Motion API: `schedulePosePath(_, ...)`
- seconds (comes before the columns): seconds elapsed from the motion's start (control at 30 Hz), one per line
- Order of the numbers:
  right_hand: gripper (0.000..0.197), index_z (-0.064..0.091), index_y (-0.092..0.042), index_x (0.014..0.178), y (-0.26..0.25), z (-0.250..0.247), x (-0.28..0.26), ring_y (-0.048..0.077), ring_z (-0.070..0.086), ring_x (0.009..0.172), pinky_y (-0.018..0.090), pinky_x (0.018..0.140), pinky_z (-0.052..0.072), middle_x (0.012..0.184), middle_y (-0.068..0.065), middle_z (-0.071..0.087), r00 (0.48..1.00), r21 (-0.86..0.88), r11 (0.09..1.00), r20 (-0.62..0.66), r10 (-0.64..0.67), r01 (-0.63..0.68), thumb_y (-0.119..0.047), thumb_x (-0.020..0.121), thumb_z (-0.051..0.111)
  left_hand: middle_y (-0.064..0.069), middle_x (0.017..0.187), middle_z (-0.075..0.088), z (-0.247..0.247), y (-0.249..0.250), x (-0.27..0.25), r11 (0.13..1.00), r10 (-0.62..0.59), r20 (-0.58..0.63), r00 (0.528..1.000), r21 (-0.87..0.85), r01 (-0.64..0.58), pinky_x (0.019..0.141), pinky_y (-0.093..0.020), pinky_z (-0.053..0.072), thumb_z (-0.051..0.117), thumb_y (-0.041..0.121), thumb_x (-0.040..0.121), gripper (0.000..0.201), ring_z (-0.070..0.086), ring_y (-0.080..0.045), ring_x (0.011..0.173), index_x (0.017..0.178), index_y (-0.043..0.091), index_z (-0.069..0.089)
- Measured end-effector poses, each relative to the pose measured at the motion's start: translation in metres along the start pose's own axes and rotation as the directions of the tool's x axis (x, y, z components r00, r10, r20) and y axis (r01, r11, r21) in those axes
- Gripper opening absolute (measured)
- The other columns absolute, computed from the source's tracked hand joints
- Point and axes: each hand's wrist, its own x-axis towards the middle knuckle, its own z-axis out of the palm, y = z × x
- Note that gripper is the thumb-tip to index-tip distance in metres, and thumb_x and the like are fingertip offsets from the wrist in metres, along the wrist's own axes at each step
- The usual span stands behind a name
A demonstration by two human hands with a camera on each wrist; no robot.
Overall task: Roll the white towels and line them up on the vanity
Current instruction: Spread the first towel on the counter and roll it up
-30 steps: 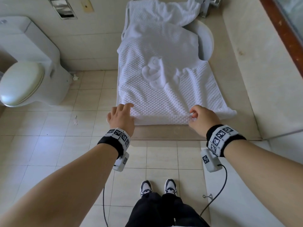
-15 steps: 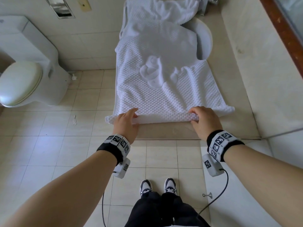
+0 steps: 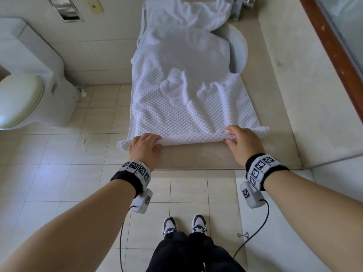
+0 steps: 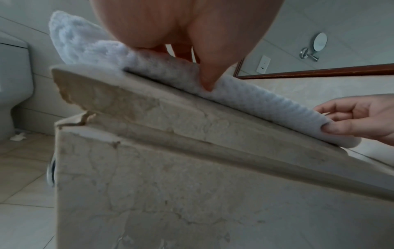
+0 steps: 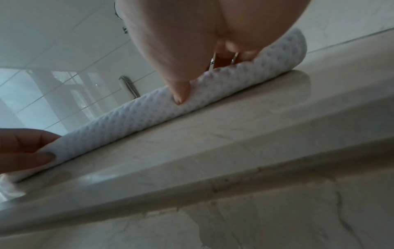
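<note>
A white waffle towel point(image 3: 188, 107) lies spread along the beige vanity point(image 3: 196, 157), and its near edge is turned over into a thin roll point(image 3: 192, 139). My left hand point(image 3: 146, 143) grips the roll's left end, fingers curled over the top. The left wrist view shows the thumb point(image 4: 208, 80) pressed against the roll point(image 4: 255, 101). At the roll's right end my right hand point(image 3: 238, 138) holds on the same way, its thumb point(image 5: 181, 95) against the roll point(image 5: 127, 121). A small wrinkled bump point(image 3: 174, 89) sits mid-towel.
More white towelling point(image 3: 186, 14) is heaped at the far end, partly over the sink point(image 3: 238, 50), beside a faucet point(image 3: 238, 4). A toilet point(image 3: 25, 91) stands to the left, below the counter. A wood-framed mirror point(image 3: 330, 46) runs along the right wall.
The towel's near edge went from flat to rolled over once. Both hands shifted from pinching the edge to gripping the roll, and its left end now overhangs the counter.
</note>
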Motion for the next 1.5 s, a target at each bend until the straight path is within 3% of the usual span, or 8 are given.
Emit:
schedulePosePath(0.23,0.040,0.056,-0.030,0.130,0.013,-0.008,-0.001,0.010,0.064,0.109,0.032,0.096,0.050,0.125,0.000,0.065,0.978,0.192,0.977,0.198,0.060,-0.099,-0.039,0.093,0.065,0.008,0.124,0.063,-0.013,-0.004,-0.002,0.997,-0.029,0.116,0.993,0.070,0.021,0.111,-0.041,0.023,0.044,0.032,0.102,0.032,0.039,-0.020,0.127,0.131,0.035,0.056)
schedulePosePath(0.4,0.039,0.054,-0.037,0.128,0.013,-0.017,0.000,0.014,0.062,0.110,0.033,0.094,0.049,0.125,0.001,0.065,0.943,0.099,0.984,0.314,0.109,-0.147,-0.052,0.092,0.060,0.000,0.114,0.057,-0.014,-0.012,-0.005,0.988,-0.123,0.207,0.971,0.119,0.100,0.112,-0.045,0.025,0.034,0.044,0.101,0.035,0.045,-0.029,0.120,0.135,0.052,0.035)
schedulePosePath(0.67,0.035,0.053,-0.040,0.111,0.004,-0.019,0.015,0.010,0.062,0.106,0.034,0.092,0.050,0.129,-0.009,0.062,0.904,-0.014,0.985,0.394,0.163,-0.172,-0.062,0.085,0.064,0.001,0.121,0.061,-0.014,-0.007,0.007,0.977,-0.103,0.233,0.967,0.208,0.054,0.111,-0.044,0.026,0.037,0.042,0.100,0.031,0.053,-0.022,0.115,0.131,0.043,0.035)
schedulePosePath(0.83,0.041,0.055,-0.036,0.111,0.000,-0.022,0.020,0.013,0.059,0.092,0.038,0.089,0.049,0.095,-0.015,0.062,0.938,-0.101,0.985,0.307,0.164,-0.139,-0.057,0.081,0.072,0.008,0.119,0.061,-0.013,-0.003,0.007,0.982,-0.102,0.141,0.985,0.172,0.077,0.107,-0.041,0.031,0.053,0.039,0.096,0.033,0.050,-0.022,0.116,0.128,0.042,0.044)
schedulePosePath(0.97,0.033,0.058,-0.031,0.105,-0.009,-0.019,0.022,0.015,0.053,0.092,0.035,0.082,0.047,0.092,-0.012,0.056,0.974,-0.132,0.990,0.213,0.082,-0.054,-0.042,0.081,0.078,0.012,0.121,0.056,-0.014,0.003,0.011,0.981,-0.043,0.018,0.999,0.191,0.038,0.106,-0.039,0.029,0.064,0.034,0.090,0.038,0.042,-0.019,0.123,0.126,0.038,0.052)
schedulePosePath(1.1,0.016,0.057,-0.029,0.099,-0.018,-0.008,0.013,0.012,0.059,0.076,0.032,0.070,0.051,0.084,-0.012,0.058,0.980,-0.053,0.997,0.189,0.066,-0.056,-0.016,0.092,0.063,0.013,0.095,0.058,-0.008,0.008,0.002,0.997,-0.018,0.000,1.000,0.069,0.018,0.096,-0.038,0.043,0.057,0.020,0.096,0.037,0.054,-0.017,0.101,0.131,0.033,0.058)
schedulePosePath(1.23,0.020,0.063,-0.023,0.107,-0.019,0.005,-0.002,0.018,0.060,0.090,0.034,0.074,0.050,0.096,-0.007,0.065,0.991,-0.067,0.998,0.134,-0.003,0.013,-0.010,0.095,0.052,0.002,0.103,0.066,-0.004,0.001,-0.009,1.000,-0.006,-0.042,0.999,-0.001,0.006,0.091,-0.039,0.053,0.053,0.029,0.100,0.037,0.059,-0.018,0.097,0.136,0.029,0.058)
schedulePosePath(1.5,0.047,0.058,-0.022,0.130,-0.015,0.014,-0.026,0.022,0.052,0.113,0.037,0.100,0.043,0.124,-0.005,0.064,0.996,-0.117,0.991,0.074,-0.060,0.068,-0.023,0.084,0.070,0.001,0.115,0.065,-0.003,-0.003,-0.029,0.997,0.083,-0.055,0.995,0.000,-0.083,0.108,-0.044,0.038,0.072,0.025,0.085,0.047,0.049,-0.022,0.123,0.131,0.022,0.060)
